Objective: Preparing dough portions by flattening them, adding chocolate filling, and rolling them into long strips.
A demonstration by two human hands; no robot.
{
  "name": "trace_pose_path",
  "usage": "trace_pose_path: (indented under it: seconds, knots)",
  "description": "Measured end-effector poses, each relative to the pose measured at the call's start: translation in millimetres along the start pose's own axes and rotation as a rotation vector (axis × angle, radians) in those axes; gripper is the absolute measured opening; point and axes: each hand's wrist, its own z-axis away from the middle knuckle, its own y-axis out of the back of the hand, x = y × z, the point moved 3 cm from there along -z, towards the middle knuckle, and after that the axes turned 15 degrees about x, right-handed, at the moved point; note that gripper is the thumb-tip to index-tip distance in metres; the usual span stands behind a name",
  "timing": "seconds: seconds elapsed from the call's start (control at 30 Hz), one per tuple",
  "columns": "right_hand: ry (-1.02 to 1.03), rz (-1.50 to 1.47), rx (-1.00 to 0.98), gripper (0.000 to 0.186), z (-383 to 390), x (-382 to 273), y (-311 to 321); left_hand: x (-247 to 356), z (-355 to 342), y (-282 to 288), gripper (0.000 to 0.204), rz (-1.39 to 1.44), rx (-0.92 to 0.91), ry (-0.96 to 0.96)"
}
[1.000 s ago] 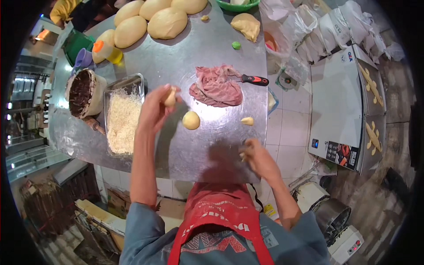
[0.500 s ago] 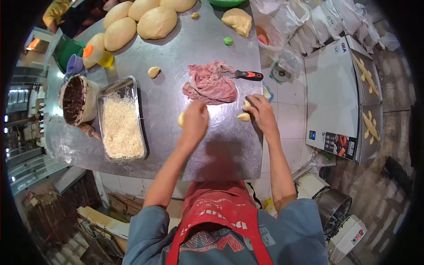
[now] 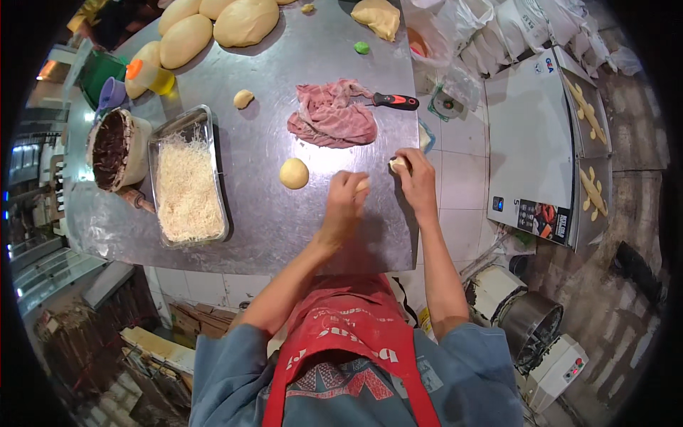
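Observation:
A smooth round dough ball (image 3: 294, 173) rests on the steel table, left of my hands. My left hand (image 3: 346, 199) has its fingers closed around a small pale dough piece (image 3: 362, 186), which partly shows at the fingertips. Close to the table's right edge, my right hand (image 3: 418, 178) pinches another small dough piece (image 3: 398, 164) between thumb and fingers. Beyond both hands lies a crumpled pink cloth (image 3: 331, 117), with a black-and-red handled tool (image 3: 395, 102) partly on it. The end of that tool is hidden by the cloth.
On the left are a metal tray of grated cheese-like shreds (image 3: 186, 188), a tub with dark brown filling (image 3: 117, 153), a rolling pin (image 3: 136, 199) and an orange-capped bottle of yellow liquid (image 3: 151, 77). Large dough mounds (image 3: 245, 23) sit at the back. A white freezer (image 3: 530, 142) stands right.
My left hand has left the dough ball, moved right and taken the small dough piece that lay by my right hand. My right hand still holds its piece. The view has shifted slightly.

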Motion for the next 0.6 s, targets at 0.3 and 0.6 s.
trace_pose_path:
  seconds: [0.3,0.6]
  knots:
    - [0.140,0.099,0.141,0.015,29.1,-10.3,-7.2,3.4,10.0,23.4,0.024,0.006,0.089,0.152]
    - [0.250,0.244,0.068,0.014,5.0,14.4,-15.1,1.8,-23.8,11.8,0.028,-0.266,0.107,-0.055]
